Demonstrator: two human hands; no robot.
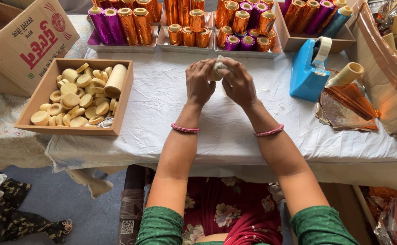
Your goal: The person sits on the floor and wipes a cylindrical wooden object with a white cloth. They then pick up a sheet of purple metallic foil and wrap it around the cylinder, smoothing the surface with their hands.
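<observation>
hands meeting mid-table: left hand (pixel 200 81) and right hand (pixel 238 81) both pinching closed around one cream roll (pixel 216 70), steadying it; tape dispenser (pixel 308 68) sitting within right reach.

Box of discs (pixel 75 97) left — tape dispenser (pixel 308 70) right.

Wrapping workshop: trays of foil-wrapped rolls (pixel 187 27)

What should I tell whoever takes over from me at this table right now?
Left hand and right hand: both closed together on one small cream piece, above the white cloth.
Wooden box on the left: bare cream discs and one bare roll.
Trays at the back: many rolls already wrapped in orange and purple foil.
Blue tape dispenser and orange foil sheets on the right.
</observation>
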